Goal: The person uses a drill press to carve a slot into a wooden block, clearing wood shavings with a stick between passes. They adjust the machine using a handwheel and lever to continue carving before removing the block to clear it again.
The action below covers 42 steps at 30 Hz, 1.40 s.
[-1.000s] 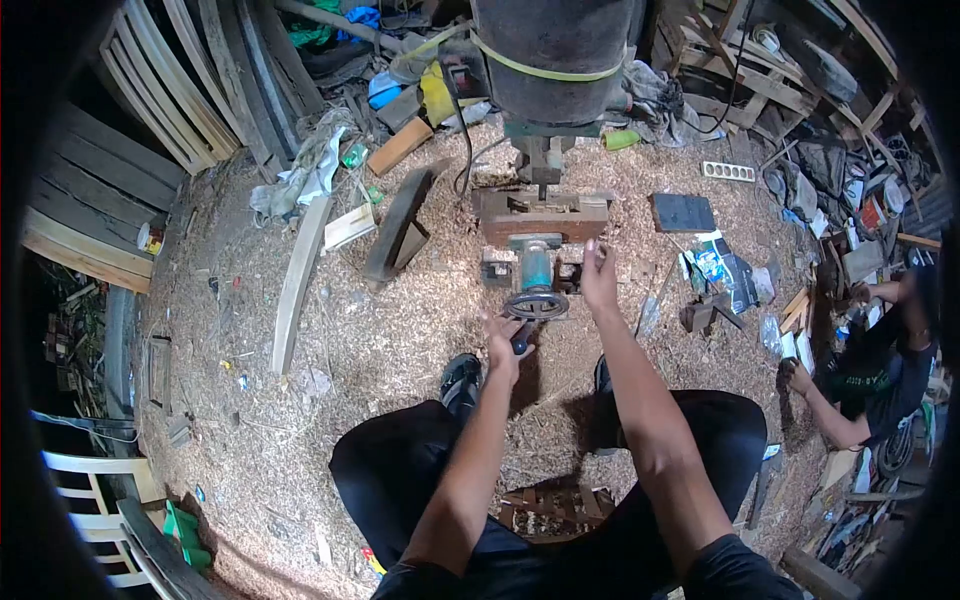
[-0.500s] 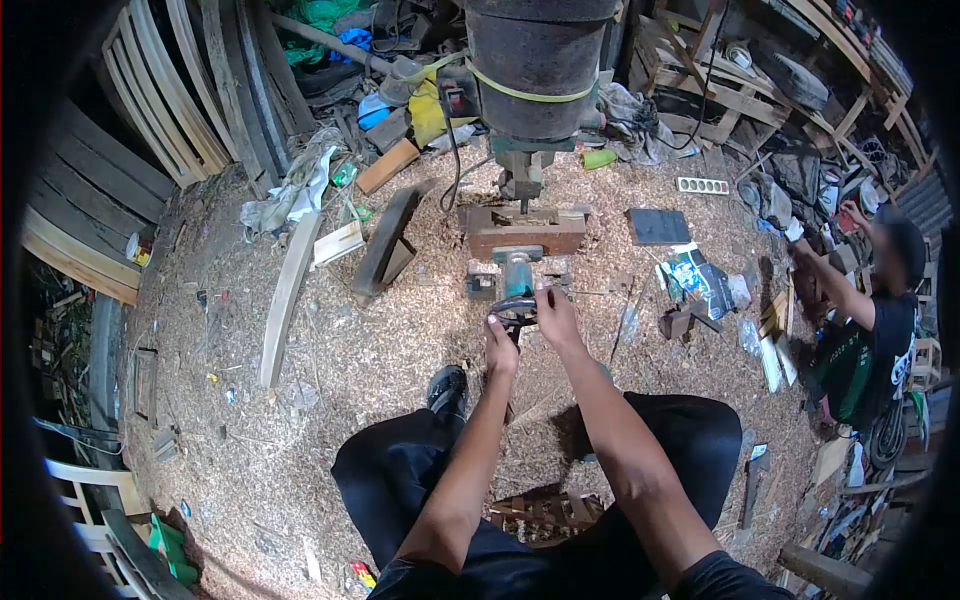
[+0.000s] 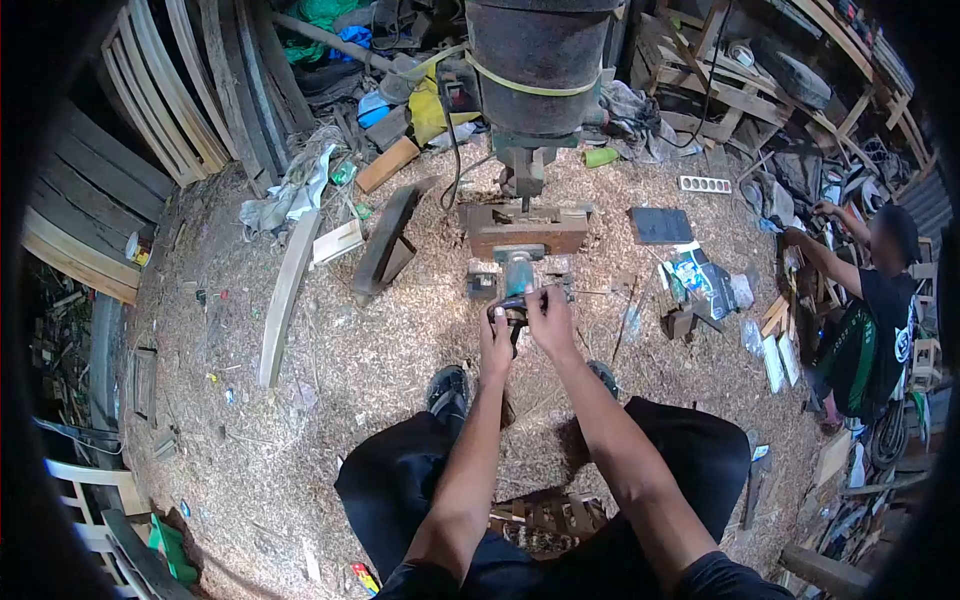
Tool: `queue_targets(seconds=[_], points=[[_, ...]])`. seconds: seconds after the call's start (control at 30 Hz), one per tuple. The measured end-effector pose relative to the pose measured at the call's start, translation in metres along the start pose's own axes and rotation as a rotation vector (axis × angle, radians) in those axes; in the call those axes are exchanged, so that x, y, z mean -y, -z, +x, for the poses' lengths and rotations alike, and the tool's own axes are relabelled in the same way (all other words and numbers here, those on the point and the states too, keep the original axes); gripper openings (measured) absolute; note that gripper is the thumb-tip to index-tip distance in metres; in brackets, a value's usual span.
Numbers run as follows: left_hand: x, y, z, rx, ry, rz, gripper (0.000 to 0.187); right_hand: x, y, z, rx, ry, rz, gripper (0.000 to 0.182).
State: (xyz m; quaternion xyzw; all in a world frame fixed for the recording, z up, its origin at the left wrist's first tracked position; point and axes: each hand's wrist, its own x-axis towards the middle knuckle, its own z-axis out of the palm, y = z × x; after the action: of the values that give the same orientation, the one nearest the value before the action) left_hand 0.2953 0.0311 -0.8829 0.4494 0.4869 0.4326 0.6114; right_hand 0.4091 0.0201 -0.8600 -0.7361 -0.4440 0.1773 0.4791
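Note:
My left hand point(image 3: 496, 338) is closed on the left side of a dark handwheel point(image 3: 512, 303) at the near end of the machine. On the wheel's right side my right hand point(image 3: 550, 320) also grips the rim. Just beyond them, a reddish-brown wooden block point(image 3: 528, 238) sits in front of the green vise part point(image 3: 519, 272). The machine's bit point(image 3: 525, 203) points down at the block's top; whether it touches the wood I cannot tell. Above it hangs the large dark motor housing point(image 3: 537, 70) with a yellow band.
A dark curved timber point(image 3: 388, 240) and a pale curved board point(image 3: 290, 300) lie on the left. A dark flat block point(image 3: 660, 226) and a power strip point(image 3: 705, 185) lie on the right. At far right a person point(image 3: 870, 300) crouches beside clutter. Wood chips cover the floor.
Both my hands have shifted slightly on the wheel, which appears turned. My right foot now shows beyond my knee. The person at the right has moved their arms and leans differently.

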Motion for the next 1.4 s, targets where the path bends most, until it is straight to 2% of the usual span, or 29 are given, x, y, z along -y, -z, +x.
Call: queue_targets(seconds=[0.1, 0.13, 0.23, 0.27, 0.37, 0.4, 0.43, 0.47, 0.5, 0.53, 0.6, 0.73, 0.8, 0.87, 1.0, 1.1, 1.17, 1.23, 1.3, 1.37, 1.4], points=[[0.003, 0.000, 0.005, -0.064, -0.123, 0.129, 0.039, -0.009, -0.018, -0.006, -0.086, -0.155, 0.165, 0.036], [-0.003, -0.005, 0.011, -0.123, -0.229, 0.258, 0.034, -0.017, -0.026, -0.008, -0.084, -0.331, 0.305, 0.043], [-0.039, -0.022, 0.015, -0.096, -0.436, 0.476, 0.032, -0.034, -0.036, -0.009, -0.148, -0.506, 0.658, 0.056], [-0.043, -0.028, 0.019, -0.085, -0.484, 0.478, 0.031, -0.037, -0.039, -0.009, -0.110, -0.529, 0.731, 0.061], [-0.020, -0.022, 0.027, -0.154, -0.388, 0.434, 0.035, 0.007, -0.024, -0.011, -0.126, -0.489, 0.587, 0.058], [0.012, -0.014, 0.040, -0.216, -0.260, 0.248, 0.041, 0.016, -0.015, -0.010, -0.049, -0.330, 0.347, 0.055], [0.051, 0.006, 0.055, -0.192, -0.130, 0.473, 0.044, 0.014, -0.023, -0.014, -0.128, -0.171, 0.091, 0.051], [0.089, 0.033, 0.067, -0.167, 0.004, 0.695, 0.047, 0.027, -0.020, -0.012, -0.137, -0.131, 0.227, 0.050], [0.085, 0.037, 0.061, -0.174, 0.081, 0.714, 0.049, 0.040, -0.013, -0.012, -0.137, -0.095, 0.361, 0.050], [0.079, 0.040, 0.055, -0.178, 0.159, 0.734, 0.051, 0.040, -0.008, -0.013, -0.183, -0.156, 0.323, 0.052], [-0.018, 0.021, 0.022, -0.245, 0.158, 0.376, 0.054, 0.040, 0.002, -0.006, -0.284, -0.267, 0.255, 0.056], [-0.019, -0.003, 0.015, 0.002, -0.190, 0.549, 0.057, 0.047, 0.004, -0.016, -0.265, -0.349, 0.650, 0.064], [-0.023, 0.006, 0.019, -0.152, 0.191, 0.771, 0.057, 0.045, 0.008, -0.023, -0.260, -0.385, 0.839, 0.069], [-0.028, 0.018, 0.022, -0.282, 0.273, 0.778, 0.058, 0.041, 0.012, -0.028, -0.269, -0.385, 0.780, 0.072], [-0.066, -0.012, 0.002, 0.116, -0.202, 0.673, 0.060, 0.048, 0.023, -0.034, -0.245, -0.443, 0.729, 0.072], [0.011, 0.028, 0.032, -0.044, 0.101, 0.659, 0.059, 0.046, 0.025, -0.036, -0.252, -0.485, 0.709, 0.073], [0.013, 0.032, 0.026, -0.143, 0.161, 0.857, 0.058, 0.030, 0.023, -0.034, -0.297, -0.506, 0.713, 0.072], [-0.024, 0.014, 0.006, -0.155, -0.182, 0.488, 0.060, 0.032, 0.025, -0.029, -0.307, -0.492, 0.737, 0.070], [-0.032, -0.001, -0.008, 0.036, -0.249, 0.804, 0.059, 0.037, 0.023, -0.027, -0.315, -0.493, 0.764, 0.068], [-0.014, 0.020, 0.007, 0.035, 0.208, 0.635, 0.060, 0.041, 0.025, -0.029, -0.311, -0.494, 0.740, 0.067], [-0.003, 0.028, 0.011, -0.041, 0.132, 0.617, 0.060, 0.041, 0.027, -0.029, -0.306, -0.493, 0.704, 0.068]])
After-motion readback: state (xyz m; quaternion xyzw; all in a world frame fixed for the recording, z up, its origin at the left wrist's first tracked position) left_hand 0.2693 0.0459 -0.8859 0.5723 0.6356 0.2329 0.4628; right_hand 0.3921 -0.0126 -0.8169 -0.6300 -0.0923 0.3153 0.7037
